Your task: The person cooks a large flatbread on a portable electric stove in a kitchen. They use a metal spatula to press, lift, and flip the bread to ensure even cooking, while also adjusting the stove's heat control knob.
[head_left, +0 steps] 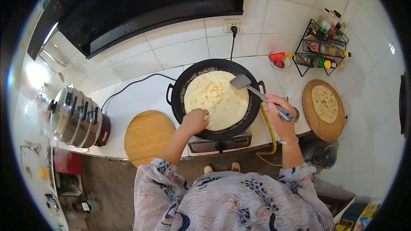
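A large round flatbread (pixel 216 96), pale with browned spots, lies in a black two-handled pan (pixel 178 95) on a gas stove (pixel 220 143). At the bread's near-left edge is my left hand (pixel 195 121), its fingers curled together on the dough; the fingertips are partly hidden. My right hand (pixel 278 110) is wrapped around the handle of a spatula (pixel 241 82) with a dark grey head. That head hovers over or touches the bread's far-right part; I cannot tell which.
A round woven mat (pixel 147 137) lies left of the stove, beside a stacked steamer (pixel 77 117). To the right, a round board (pixel 338 130) bears another flatbread (pixel 324 102). Behind it stand a spice rack (pixel 321 45) and a small bowl (pixel 274 63). A yellow hose (pixel 272 134) runs under my right arm.
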`<state>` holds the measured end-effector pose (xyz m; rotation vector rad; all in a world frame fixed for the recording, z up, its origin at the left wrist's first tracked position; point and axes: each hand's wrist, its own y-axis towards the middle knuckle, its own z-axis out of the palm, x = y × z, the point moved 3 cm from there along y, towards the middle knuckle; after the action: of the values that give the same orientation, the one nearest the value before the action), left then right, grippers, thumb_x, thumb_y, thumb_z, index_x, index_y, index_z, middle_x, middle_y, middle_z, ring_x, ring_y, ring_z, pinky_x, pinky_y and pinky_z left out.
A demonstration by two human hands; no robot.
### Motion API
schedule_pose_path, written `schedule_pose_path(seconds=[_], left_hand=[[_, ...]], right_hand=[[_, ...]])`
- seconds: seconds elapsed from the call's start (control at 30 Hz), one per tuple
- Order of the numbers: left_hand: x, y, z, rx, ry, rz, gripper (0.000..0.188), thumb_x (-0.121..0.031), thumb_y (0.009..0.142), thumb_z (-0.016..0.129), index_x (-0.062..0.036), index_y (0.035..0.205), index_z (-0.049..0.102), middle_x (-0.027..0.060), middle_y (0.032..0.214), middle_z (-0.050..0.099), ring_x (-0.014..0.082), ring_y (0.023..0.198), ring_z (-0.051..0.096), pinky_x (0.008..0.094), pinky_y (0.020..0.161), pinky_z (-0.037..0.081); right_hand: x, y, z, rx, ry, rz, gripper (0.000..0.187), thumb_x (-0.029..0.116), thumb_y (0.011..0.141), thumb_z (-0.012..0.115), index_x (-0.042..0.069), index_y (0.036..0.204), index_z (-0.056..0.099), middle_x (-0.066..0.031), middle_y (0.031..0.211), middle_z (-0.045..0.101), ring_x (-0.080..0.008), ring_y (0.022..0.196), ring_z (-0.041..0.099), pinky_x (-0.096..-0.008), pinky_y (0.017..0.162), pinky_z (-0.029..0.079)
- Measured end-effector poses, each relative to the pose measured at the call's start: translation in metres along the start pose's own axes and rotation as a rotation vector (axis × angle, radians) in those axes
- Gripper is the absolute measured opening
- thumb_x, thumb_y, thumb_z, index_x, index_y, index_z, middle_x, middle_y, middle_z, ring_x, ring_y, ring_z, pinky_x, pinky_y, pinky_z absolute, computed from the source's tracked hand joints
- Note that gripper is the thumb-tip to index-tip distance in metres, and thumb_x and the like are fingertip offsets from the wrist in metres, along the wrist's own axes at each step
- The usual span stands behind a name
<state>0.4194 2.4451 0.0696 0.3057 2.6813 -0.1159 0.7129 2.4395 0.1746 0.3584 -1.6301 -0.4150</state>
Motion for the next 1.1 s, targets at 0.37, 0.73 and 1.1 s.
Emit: schedule_pose_path(seconds=[0.37, 0.73, 1.1], left_hand=[[0.03, 0.029, 0.007, -0.002, 0.378, -0.16, 0.024, -0.023, 0.072, 0.063, -0.0062, 0.088, 0.067, 0.0144, 0.092, 0.063, 0.0317, 0.09, 0.062, 0.0415, 0.075, 0.051], [-0.072, 0.007, 0.024, 0.29, -0.627, 0.066, 0.032, -0.019, 0.083, 0.062, -0.0021, 0.11, 0.064, 0.0205, 0.105, 0.064, 0.0337, 0.098, 0.061, 0.0378, 0.086, 0.048], [0.017, 0.074, -0.029, -0.249, 0.249, -0.31, 0.02, -0.026, 0.084, 0.057, -0.0093, 0.088, 0.067, 0.0118, 0.078, 0.065, 0.032, 0.072, 0.062, 0.0433, 0.073, 0.049]], right_hand=[[0.051, -0.013, -0.03, 0.085, -0.151, 0.208, 0.012, 0.01, 0.089, 0.059, -0.001, 0.091, 0.064, -0.0064, 0.081, 0.064, -0.0085, 0.062, 0.06, -0.0218, 0.055, 0.047], [-0.02, 0.036, -0.012, 0.085, 0.075, 0.055, 0.014, 0.008, 0.088, 0.058, -0.003, 0.096, 0.063, -0.0101, 0.097, 0.066, -0.0101, 0.068, 0.062, -0.0225, 0.063, 0.05], [0.033, -0.003, -0.087, 0.134, 0.121, 0.13, 0.009, 0.005, 0.087, 0.058, -0.003, 0.09, 0.059, -0.018, 0.101, 0.065, -0.0102, 0.065, 0.061, -0.0235, 0.061, 0.052]])
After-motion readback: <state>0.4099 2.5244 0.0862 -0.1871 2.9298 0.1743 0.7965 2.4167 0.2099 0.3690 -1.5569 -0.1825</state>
